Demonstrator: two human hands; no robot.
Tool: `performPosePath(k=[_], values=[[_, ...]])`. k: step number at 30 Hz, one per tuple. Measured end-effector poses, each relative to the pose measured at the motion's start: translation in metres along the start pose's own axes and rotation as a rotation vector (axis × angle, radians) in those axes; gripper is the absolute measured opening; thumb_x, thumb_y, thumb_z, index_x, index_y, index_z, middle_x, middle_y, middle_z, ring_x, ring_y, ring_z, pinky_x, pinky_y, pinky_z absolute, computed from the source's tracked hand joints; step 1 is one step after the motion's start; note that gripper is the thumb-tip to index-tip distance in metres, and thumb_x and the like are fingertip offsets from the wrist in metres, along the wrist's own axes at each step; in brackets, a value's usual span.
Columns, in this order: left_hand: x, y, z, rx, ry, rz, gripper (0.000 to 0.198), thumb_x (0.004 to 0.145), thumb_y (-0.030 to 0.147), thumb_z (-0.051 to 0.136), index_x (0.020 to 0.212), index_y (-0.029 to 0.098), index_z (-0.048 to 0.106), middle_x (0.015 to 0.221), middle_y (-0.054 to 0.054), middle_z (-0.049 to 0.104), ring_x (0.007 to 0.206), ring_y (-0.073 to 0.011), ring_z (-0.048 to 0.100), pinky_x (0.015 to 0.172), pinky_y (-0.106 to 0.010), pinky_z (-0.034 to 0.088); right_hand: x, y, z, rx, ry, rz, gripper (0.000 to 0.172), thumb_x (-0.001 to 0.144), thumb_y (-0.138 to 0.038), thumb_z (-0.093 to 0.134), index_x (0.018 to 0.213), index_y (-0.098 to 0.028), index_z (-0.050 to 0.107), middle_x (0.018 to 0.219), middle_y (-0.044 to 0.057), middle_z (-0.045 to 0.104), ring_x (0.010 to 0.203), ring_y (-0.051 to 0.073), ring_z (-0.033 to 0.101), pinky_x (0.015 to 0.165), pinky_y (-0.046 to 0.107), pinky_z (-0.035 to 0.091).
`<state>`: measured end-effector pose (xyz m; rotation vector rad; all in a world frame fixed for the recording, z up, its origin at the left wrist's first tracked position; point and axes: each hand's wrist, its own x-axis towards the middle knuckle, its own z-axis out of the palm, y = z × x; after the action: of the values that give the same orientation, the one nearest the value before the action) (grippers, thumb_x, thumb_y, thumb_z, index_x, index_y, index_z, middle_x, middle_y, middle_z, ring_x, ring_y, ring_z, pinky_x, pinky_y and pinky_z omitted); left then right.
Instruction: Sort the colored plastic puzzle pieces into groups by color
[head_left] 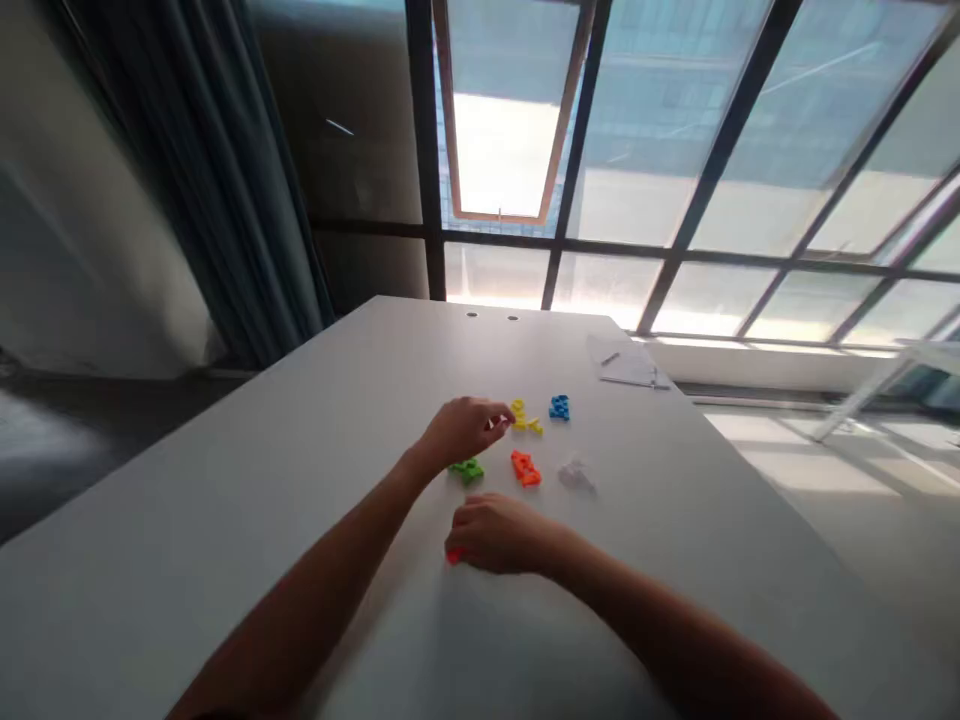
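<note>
- While the left hand (pixel 463 432) hovers over the middle of the counter (pixel 225 570), its fingers are curled nearly closed, and a small white-and-red plastic piece (pixel 495 423) pokes out at the fingertips, apparently pinched there.
- Right hand (pixel 495 533) is down closer to the body, fingers curved and half closed, touching a red plastic piece (pixel 453 556) at the fingertips; whether it has real hold of it, I can't tell.
- Just past the left fingertips sit two yellow plastic pieces (pixel 518 412) (pixel 534 427), with a blue plastic piece (pixel 559 407) a little farther right.
- A green plastic piece (pixel 466 470) lies right under the left wrist, and an orange plastic piece (pixel 525 468) sits between the two hands.
- Out to the right of the hands, there's a pale translucent piece (pixel 576 477).
- Risk watch: pieces this small could slip from a light pinch, and the left wrist is low enough to knock the green piece if it drops.
- A sweep of either hand could also scatter the tight cluster.
- Strong window glare could hide the pale piece against the counter.
- Writing check: beyond the pieces lies a sheet of paper (pixel 625 362) with a pen (pixel 610 358) on it, but nothing there is legible, and no brand or label is readable on the pieces.
</note>
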<state>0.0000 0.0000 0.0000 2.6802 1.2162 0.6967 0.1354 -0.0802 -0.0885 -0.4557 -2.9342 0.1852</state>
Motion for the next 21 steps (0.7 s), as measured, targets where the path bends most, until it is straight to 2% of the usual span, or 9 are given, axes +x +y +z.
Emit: performPosePath(k=[4,7,10,13,16,19,21], values=[[-0.004,0.000,-0.003,-0.026,0.018,-0.007,0.023,0.093,0.032,0.059,0.105,0.031,0.078,0.082,0.004,0.078,0.069,-0.0144,0.070,0.064,-0.023,0.046,-0.011,0.022,-0.019,0.055,0.124,0.210,0.020,0.090,-0.010,0.060,0.107,-0.019,0.067,0.101,0.006,0.072,0.096,0.022,0.065,0.088,0.032,0.050],[-0.004,0.000,-0.006,-0.069,0.049,0.001,0.022,0.093,0.031,0.058,0.104,0.029,0.077,0.084,0.003,0.078,0.070,-0.0140,0.070,0.065,-0.023,0.047,-0.023,0.041,-0.035,0.084,0.336,0.426,0.028,0.083,-0.004,0.060,0.107,-0.017,0.063,0.103,0.009,0.070,0.097,0.023,0.064,0.090,0.035,0.050],[-0.003,0.000,-0.008,-0.079,0.079,0.023,0.021,0.094,0.029,0.056,0.104,0.027,0.075,0.089,0.003,0.078,0.070,-0.0136,0.070,0.065,-0.023,0.048,-0.036,0.057,-0.052,0.089,0.513,0.529,0.024,0.081,-0.002,0.059,0.099,-0.018,0.061,0.097,0.008,0.070,0.092,0.022,0.064,0.086,0.034,0.051],[-0.003,0.000,-0.006,-0.080,0.088,0.033,0.023,0.094,0.026,0.055,0.109,0.027,0.072,0.096,0.003,0.078,0.071,-0.0128,0.070,0.065,-0.023,0.048,-0.047,0.066,-0.067,0.090,0.667,0.605,0.018,0.084,-0.007,0.061,0.097,-0.019,0.061,0.094,0.006,0.070,0.083,0.020,0.065,0.080,0.032,0.051],[-0.004,0.001,-0.001,-0.091,0.079,0.049,0.028,0.093,0.024,0.057,0.118,0.029,0.069,0.102,0.004,0.077,0.074,-0.0123,0.071,0.067,-0.023,0.050,-0.053,0.069,-0.077,0.093,0.794,0.645,0.019,0.085,-0.014,0.064,0.102,-0.019,0.060,0.092,0.005,0.071,0.080,0.018,0.066,0.077,0.031,0.052],[-0.004,0.002,0.004,-0.111,0.100,0.051,0.036,0.093,0.028,0.061,0.128,0.030,0.062,0.103,0.004,0.077,0.075,-0.0124,0.072,0.069,-0.024,0.051,-0.053,0.067,-0.081,0.100,0.848,0.629,0.023,0.086,-0.018,0.065,0.108,-0.020,0.060,0.091,0.005,0.072,0.079,0.018,0.067,0.077,0.031,0.053],[-0.003,0.002,0.006,-0.115,0.136,0.044,0.032,0.095,0.033,0.061,0.127,0.029,0.062,0.101,0.004,0.077,0.073,-0.0122,0.071,0.068,-0.024,0.051,-0.052,0.065,-0.083,0.095,0.841,0.602,0.022,0.087,-0.019,0.065,0.109,-0.020,0.060,0.093,0.005,0.073,0.081,0.019,0.067,0.078,0.032,0.053]])
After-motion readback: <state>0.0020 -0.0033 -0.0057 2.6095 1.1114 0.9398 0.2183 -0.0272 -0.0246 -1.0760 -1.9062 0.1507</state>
